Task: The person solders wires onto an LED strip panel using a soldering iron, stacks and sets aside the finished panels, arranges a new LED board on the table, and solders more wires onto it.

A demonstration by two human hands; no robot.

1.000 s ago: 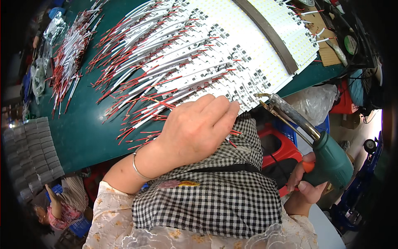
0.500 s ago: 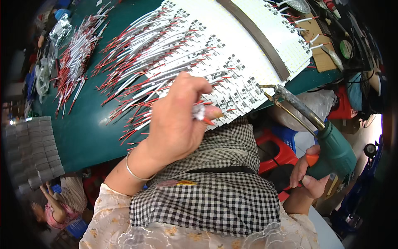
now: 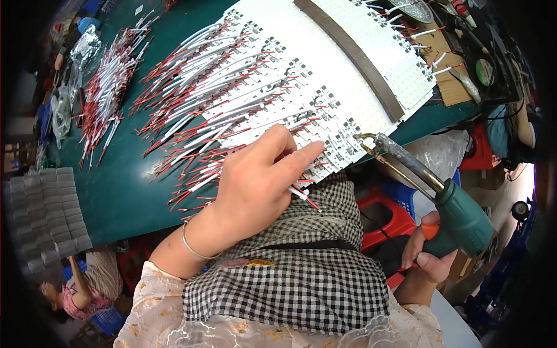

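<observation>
My left hand (image 3: 255, 180) is over the near edge of a white circuit board panel (image 3: 278, 58), its index finger stretched toward the small dark pads. A short white wire (image 3: 300, 192) with a red end sticks out from beneath the curled fingers, which appear to grip it; part is hidden. My right hand (image 3: 432, 264) is wrapped round the handle of a green soldering gun (image 3: 464, 217) with an orange trigger. Its metal tip is just over the panel's near right edge, next to the pads. Rows of white and red wires (image 3: 197, 81) lie across the panel's left side.
A dark curved bar (image 3: 354, 55) lies across the panel. Left on the green table (image 3: 125, 197) are a heap of loose wires (image 3: 110, 87) and grey stacked blocks (image 3: 49, 214). Cardboard (image 3: 449, 81) and tools are at the right. Another person (image 3: 81, 290) sits at lower left.
My left hand has turned and come slightly down, with its index finger now stretched out to the right. The soldering gun has shifted a little left and down.
</observation>
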